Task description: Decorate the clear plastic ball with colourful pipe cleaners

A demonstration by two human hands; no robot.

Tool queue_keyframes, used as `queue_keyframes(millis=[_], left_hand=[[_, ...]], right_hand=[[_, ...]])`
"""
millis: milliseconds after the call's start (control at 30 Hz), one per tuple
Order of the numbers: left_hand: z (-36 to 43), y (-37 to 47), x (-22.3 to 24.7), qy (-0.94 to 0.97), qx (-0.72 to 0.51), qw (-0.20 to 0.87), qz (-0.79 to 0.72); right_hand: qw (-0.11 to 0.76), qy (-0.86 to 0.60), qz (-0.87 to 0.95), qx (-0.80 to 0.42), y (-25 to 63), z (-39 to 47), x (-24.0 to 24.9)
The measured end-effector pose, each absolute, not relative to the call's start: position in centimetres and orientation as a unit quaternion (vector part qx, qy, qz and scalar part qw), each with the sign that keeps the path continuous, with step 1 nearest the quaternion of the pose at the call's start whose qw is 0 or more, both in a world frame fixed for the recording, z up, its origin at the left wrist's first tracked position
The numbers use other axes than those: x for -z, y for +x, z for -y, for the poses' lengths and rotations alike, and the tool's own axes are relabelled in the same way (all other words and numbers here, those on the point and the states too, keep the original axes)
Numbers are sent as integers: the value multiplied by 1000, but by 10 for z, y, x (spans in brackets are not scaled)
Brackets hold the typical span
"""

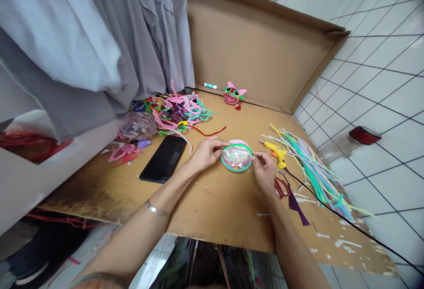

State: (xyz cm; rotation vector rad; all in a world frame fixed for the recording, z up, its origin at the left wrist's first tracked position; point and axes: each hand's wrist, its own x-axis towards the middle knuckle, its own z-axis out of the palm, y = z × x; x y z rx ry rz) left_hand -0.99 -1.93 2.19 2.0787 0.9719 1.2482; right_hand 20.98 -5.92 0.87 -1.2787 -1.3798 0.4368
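A small clear oval piece (236,158) is rimmed in green, with white, yellow and orange bits showing in or through it. A pale pink edge shows behind its top. My left hand (208,153) pinches the rim on the left side. On the opposite side, the fingertips of my right hand (264,169) are closed on the rim. A yellow glue gun (278,154) lies just beyond my right hand, its nozzle pointing left. A dark red cord (281,188) and a purple tassel (297,207) rest beside my right wrist.
Left of my forearm lies a black phone (163,158). Behind it are tangled pipe cleaners (185,108) and a plastic bag (137,125). More pipe cleaners (311,169) lie at right. A cat-eared ornament (232,94) and glue stick (210,86) stand near the cardboard wall (245,41).
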Motion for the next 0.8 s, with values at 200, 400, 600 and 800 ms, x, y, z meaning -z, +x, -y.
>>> queue_keyframes(millis=[200, 400, 600, 800], left_hand=[[22, -8, -23, 767, -460, 256, -366], [20, -5, -19, 738, -476, 286, -383], [20, -2, -20, 696, -485, 321, -421], [22, -4, -26, 707, -481, 279, -438]], right_hand=[[566, -546, 590, -184, 210, 59, -9], [574, -553, 569, -203, 211, 58, -9], [578, -564, 551, -211, 211, 57, -9], [579, -571, 544, -208, 210, 57, -9]])
